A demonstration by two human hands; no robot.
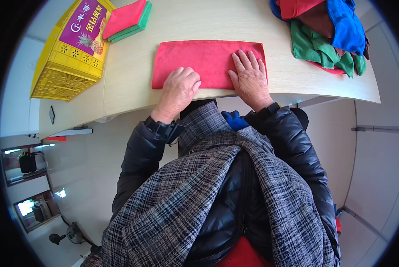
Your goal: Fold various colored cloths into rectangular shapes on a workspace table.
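Observation:
A red cloth point(199, 62) lies folded into a wide rectangle near the front edge of the table, its long side running left to right. My left hand point(180, 89) rests on its near left part with the fingers curled in. Whatever those fingers may hold is hidden under the hand. Flat on the right end of the same cloth is my right hand point(249, 80), fingers stretched out and slightly apart, thumb pointing left.
Folded red and green cloths point(129, 22) are stacked at the far left, beside a yellow plastic crate point(70, 73) with a purple printed panel. A loose heap of red, blue, brown and green cloths point(326, 40) lies at the far right. The pale table point(132, 89) has a curved-looking front edge.

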